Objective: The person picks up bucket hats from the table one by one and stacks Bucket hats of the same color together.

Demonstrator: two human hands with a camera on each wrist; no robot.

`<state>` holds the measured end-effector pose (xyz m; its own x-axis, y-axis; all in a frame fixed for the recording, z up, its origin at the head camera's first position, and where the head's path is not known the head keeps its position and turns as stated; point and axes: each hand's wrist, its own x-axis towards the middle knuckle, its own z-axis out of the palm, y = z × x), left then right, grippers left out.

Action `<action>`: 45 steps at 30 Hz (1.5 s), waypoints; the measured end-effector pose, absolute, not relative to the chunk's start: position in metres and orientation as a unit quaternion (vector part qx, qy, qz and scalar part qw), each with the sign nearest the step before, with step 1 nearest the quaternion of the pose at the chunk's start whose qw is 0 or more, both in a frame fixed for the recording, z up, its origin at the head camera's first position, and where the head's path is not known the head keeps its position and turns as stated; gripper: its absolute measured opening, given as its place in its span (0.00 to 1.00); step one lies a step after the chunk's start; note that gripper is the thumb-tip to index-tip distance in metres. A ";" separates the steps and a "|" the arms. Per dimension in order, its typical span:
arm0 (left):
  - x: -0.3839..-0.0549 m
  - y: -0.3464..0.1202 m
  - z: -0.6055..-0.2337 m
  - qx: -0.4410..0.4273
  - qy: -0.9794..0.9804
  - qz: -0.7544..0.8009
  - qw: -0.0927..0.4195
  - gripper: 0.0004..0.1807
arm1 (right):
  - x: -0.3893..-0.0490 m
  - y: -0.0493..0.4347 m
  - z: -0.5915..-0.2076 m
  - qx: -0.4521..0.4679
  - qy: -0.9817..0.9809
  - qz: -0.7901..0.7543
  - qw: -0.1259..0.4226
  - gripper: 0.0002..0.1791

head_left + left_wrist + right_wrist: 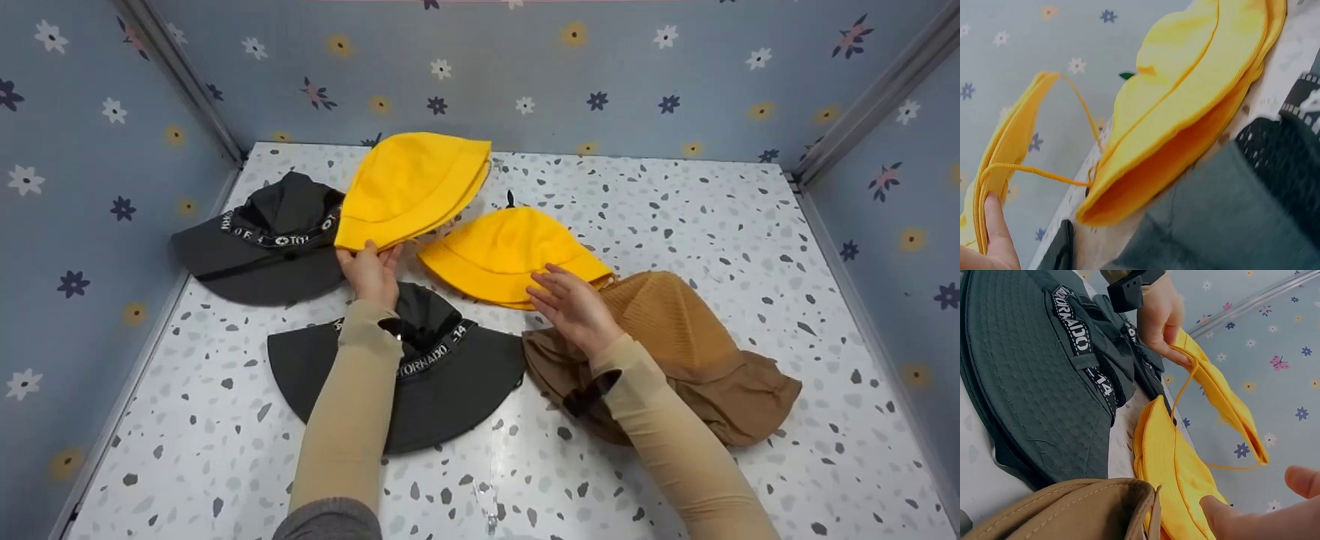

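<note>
My left hand (373, 274) pinches the brim of a yellow bucket hat (416, 180), which is raised and tilted above the table. A thin yellow cord (1033, 170) hangs from it, seen in the left wrist view. Below and to its right, a second yellow bucket hat (510, 244) lies brim down. Over the right part of that brim is my right hand (579, 307), its fingers spread and holding nothing; whether the fingertips touch the fabric, I cannot tell. Beneath the right wrist sits a brown hat (667, 322) with a wide, floppy brim.
A dark hat (270, 274) with a lettered band lies at the back left. Another dark wide-brimmed hat (457, 397) lies in front, partly under my left forearm. Flower-patterned panels (480, 75) wall the speckled white table (750, 247) at the back and both sides.
</note>
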<state>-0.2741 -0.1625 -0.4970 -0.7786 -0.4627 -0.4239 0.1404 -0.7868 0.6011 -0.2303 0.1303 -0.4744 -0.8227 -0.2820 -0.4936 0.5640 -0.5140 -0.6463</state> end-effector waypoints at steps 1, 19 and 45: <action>-0.274 -0.160 -0.497 0.285 -0.290 -0.899 0.162 0.29 | -0.231 0.130 -0.474 0.164 0.424 -0.855 0.248 0.33; -0.266 -0.127 -0.482 0.227 -0.405 -0.885 0.035 0.25 | -0.239 0.133 -0.470 0.153 0.400 -0.875 0.227 0.44; -0.255 -0.099 -0.481 0.200 -0.482 -0.852 -0.048 0.23 | -0.239 0.138 -0.463 0.160 0.381 -0.898 0.153 0.09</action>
<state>-0.2547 -0.0991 -0.4814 -0.9155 -0.1103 -0.3869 -0.2751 -0.5301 0.8021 -0.2389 0.1376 -0.4629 -0.9022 -0.1532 -0.4032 0.3963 -0.6632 -0.6349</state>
